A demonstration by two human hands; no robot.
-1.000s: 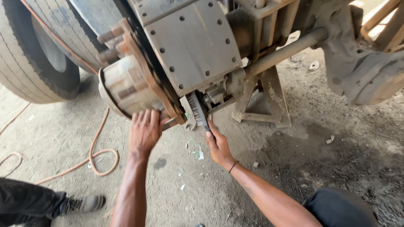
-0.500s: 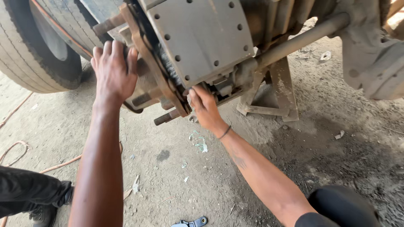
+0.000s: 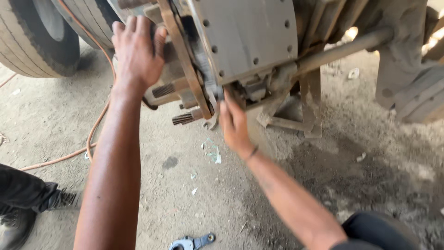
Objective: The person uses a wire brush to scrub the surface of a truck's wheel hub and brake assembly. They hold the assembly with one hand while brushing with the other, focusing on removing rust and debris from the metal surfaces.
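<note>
Since the earlier shots the left hand [image 3: 136,53] has climbed from under the assembly up onto the rusty hub [image 3: 169,76], and the view has pushed in closer, so the brake shoe [image 3: 245,39] now fills the top of the frame. That left hand lies flat with its fingers spread against the hub's upper left side, pressing on it rather than gripping anything. Over on the other side, the right hand [image 3: 233,122] reaches up under the lower edge of the brake shoe, fingertips tucked into the greasy hardware there. Whether it's pinching a part or just touching is honestly impossible to say, since the fingertips disappear behind the metal.

Two threaded studs [image 3: 185,118] stick out of the hub toward the lower left, just between the two hands. The brake shoe itself is a big grey curved plate with rows of rivet holes, sitting right beside the hub and above the right hand. A shaft [image 3: 342,48] runs off from the assembly to the upper right.

A tyre [image 3: 32,41] sits at the upper left, and an orange hose [image 3: 95,129] snakes across the dusty concrete floor [image 3: 185,194] behind the left arm. A small metal tool [image 3: 192,241] lies on the floor at the bottom, well apart from both hands. Someone's dark trouser leg and shoe [image 3: 21,208] show at the lower left.
</note>
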